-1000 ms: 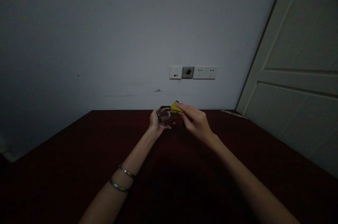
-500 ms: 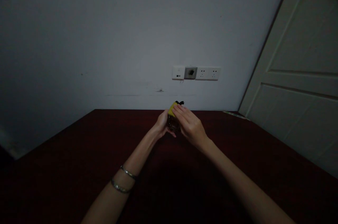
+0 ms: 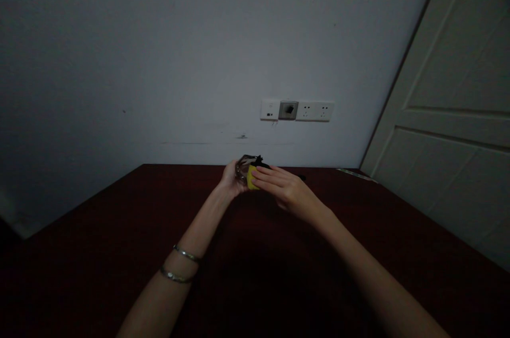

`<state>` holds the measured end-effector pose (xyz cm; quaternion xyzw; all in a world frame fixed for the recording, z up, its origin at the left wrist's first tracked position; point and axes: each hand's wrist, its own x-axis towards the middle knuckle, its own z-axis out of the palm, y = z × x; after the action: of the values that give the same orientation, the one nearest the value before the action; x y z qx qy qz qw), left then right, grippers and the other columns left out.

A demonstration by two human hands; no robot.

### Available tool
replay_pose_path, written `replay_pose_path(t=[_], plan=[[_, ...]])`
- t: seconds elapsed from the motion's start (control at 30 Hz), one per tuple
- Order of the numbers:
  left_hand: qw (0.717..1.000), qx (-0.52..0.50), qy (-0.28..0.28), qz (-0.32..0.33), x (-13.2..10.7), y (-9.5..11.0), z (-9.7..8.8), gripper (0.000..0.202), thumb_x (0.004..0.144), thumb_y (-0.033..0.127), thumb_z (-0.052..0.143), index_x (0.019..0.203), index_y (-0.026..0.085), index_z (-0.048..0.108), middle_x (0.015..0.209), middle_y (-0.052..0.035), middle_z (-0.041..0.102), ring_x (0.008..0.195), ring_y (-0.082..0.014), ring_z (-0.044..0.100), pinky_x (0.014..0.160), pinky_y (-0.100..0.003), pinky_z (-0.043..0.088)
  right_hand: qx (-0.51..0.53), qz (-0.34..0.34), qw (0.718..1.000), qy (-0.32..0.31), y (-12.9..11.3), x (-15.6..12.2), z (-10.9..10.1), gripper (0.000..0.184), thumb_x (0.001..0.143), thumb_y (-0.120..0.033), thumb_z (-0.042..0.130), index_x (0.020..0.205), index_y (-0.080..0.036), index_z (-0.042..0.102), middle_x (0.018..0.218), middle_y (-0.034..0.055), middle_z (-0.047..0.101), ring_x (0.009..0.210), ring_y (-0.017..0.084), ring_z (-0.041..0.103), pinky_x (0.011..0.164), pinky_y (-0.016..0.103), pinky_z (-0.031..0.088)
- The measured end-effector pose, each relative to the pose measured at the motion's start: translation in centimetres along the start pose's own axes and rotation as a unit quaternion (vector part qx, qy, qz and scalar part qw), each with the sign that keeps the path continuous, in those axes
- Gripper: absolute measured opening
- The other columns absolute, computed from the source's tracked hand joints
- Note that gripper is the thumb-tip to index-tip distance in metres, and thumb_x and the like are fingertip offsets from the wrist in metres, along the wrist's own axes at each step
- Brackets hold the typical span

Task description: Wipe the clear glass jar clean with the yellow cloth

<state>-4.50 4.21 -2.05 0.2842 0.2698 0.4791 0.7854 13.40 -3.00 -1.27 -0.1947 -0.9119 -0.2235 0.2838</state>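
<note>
Left hand: cupped around the near-left side of a glass bowl, its fingers partly hidden beneath; the left hand (image 3: pixel 230 179) seems to be the bowl's main support.
Right hand: fingers close together and nearly straight, laid over a cloth and pressing it to the bowl; the thumb of the right hand (image 3: pixel 294 192) cannot be made out.
Glass bowl: the glass bowl (image 3: pixel 241 168) sits between the two hands, tilted, seemingly raised off the worktop. Smooth glass could slide out of the cupped palm if the right hand pushes harder than the left braces.
Yellow cloth: the yellow cloth (image 3: pixel 251 178) covers the bowl's right side, with a black piece (image 3: pixel 258 161) at its top. A loose bunch like this could snag on the rim, or slip and leave bare fingertips on the glass.
Bracelets: two metal bands, the upper one (image 3: pixel 186 254) nearer the wrist; both look clear of the glass, so knocking seems unlikely.
Worktop: the dark red worktop (image 3: pixel 179 200) looks hard, so a dropped bowl might chip or crack.
Wall: the wall (image 3: pixel 199 61) rises just behind; an overlong push forward could bump it.
</note>
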Motion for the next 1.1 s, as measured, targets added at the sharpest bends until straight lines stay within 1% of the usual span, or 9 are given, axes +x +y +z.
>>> replay_pose_path(t=[0.2,0.37,0.5,0.63,0.7,0.77,0.83,0.97,1.1], plan=[[0.995,0.077,-0.024,-0.051,0.5,0.2,-1.5,0.035,0.083,0.035,0.039,0.086,0.008,0.062,0.059,-0.0134,0.067,0.044,-0.0216,0.062,0.033,-0.025,0.042,0.011,0.03,0.999,-0.014,1.4,-1.0,-0.5,0.058,0.073,0.008,0.042,0.126,-0.013,0.053,0.133,0.0113,0.054,0.128,0.023,0.046,0.105,0.048,0.041],[0.964,0.193,-0.141,-0.116,0.5,0.3,-2.1,0.051,0.084,0.046,0.031,0.098,0.008,0.061,0.076,-0.0184,0.071,0.053,-0.0262,0.067,0.03,-0.024,0.042,0.043,0.077,0.996,0.027,2.3,-1.8,-0.2,0.057,0.076,0.005,0.043,0.13,-0.013,0.05,0.131,0.0138,0.056,0.127,0.021,0.047,0.104,0.044,0.044],[0.937,0.256,-0.186,-0.147,0.1,-0.3,-1.4,0.054,0.084,0.049,0.033,0.095,0.006,0.063,0.076,-0.0191,0.071,0.055,-0.0264,0.067,0.031,-0.025,0.044,0.033,0.056,0.995,0.078,1.4,-1.1,0.1,0.05,0.082,-0.001,0.043,0.131,-0.013,0.049,0.132,0.0141,0.054,0.129,0.022,0.044,0.106,0.045,0.042],[0.931,0.268,-0.197,-0.15,0.0,-0.9,-1.0,0.063,0.085,0.056,0.032,0.098,0.004,0.063,0.076,-0.0213,0.07,0.053,-0.0268,0.066,0.031,-0.027,0.045,0.03,0.02,0.997,0.066,0.8,-0.6,0.4,0.046,0.086,-0.007,0.047,0.131,-0.011,0.049,0.134,0.0142,0.053,0.131,0.023,0.042,0.107,0.044,0.041],[0.936,0.254,-0.202,-0.135,0.1,-0.9,-1.0,0.06,0.086,0.053,0.032,0.099,0.004,0.062,0.076,-0.0216,0.07,0.053,-0.0267,0.066,0.031,-0.027,0.044,0.035,0.027,0.997,0.064,1.1,-0.7,0.3,0.047,0.085,-0.006,0.048,0.132,-0.013,0.048,0.134,0.0127,0.053,0.13,0.022,0.043,0.107,0.043,0.042],[0.946,0.232,-0.193,-0.116,0.2,-0.7,-0.9,0.053,0.086,0.047,0.032,0.095,0.005,0.063,0.074,-0.0197,0.07,0.053,-0.0263,0.067,0.03,-0.027,0.043,0.037,0.044,0.996,0.068,1.4,-1.0,0.3,0.048,0.085,-0.004,0.047,0.132,-0.015,0.048,0.134,0.0122,0.053,0.129,0.021,0.044,0.106,0.043,0.043],[0.962,0.202,-0.159,-0.091,0.1,-0.5,-0.7,0.048,0.086,0.043,0.032,0.09,0.007,0.063,0.07,-0.017,0.07,0.05,-0.026,0.066,0.029,-0.026,0.041,0.035,0.059,0.995,0.068,1.7,-1.1,0.2,0.049,0.084,-0.002,0.046,0.131,-0.015,0.049,0.133,0.0123,0.053,0.129,0.022,0.045,0.105,0.044,0.044],[0.994,0.103,-0.028,0.003,-0.4,-0.4,0.1,0.043,0.085,0.038,0.033,0.09,0.008,0.064,0.062,-0.013,0.068,0.043,-0.0245,0.063,0.027,-0.025,0.037,0.006,0.079,0.996,0.052,1.3,-0.8,0.5,0.056,0.077,0.005,0.043,0.13,-0.012,0.05,0.133,0.0133,0.053,0.129,0.023,0.044,0.105,0.045,0.043],[0.994,0.037,0.059,0.085,-0.1,-0.9,0.6,0.041,0.084,0.033,0.031,0.087,0.01,0.065,0.051,-0.0076,0.063,0.035,-0.0185,0.055,0.03,-0.023,0.035,-0.04,0.086,0.995,0.039,-0.1,0.2,1.3,0.057,0.069,0.008,0.041,0.125,0.0,0.052,0.13,0.0205,0.054,0.127,0.027,0.046,0.104,0.044,0.044]])
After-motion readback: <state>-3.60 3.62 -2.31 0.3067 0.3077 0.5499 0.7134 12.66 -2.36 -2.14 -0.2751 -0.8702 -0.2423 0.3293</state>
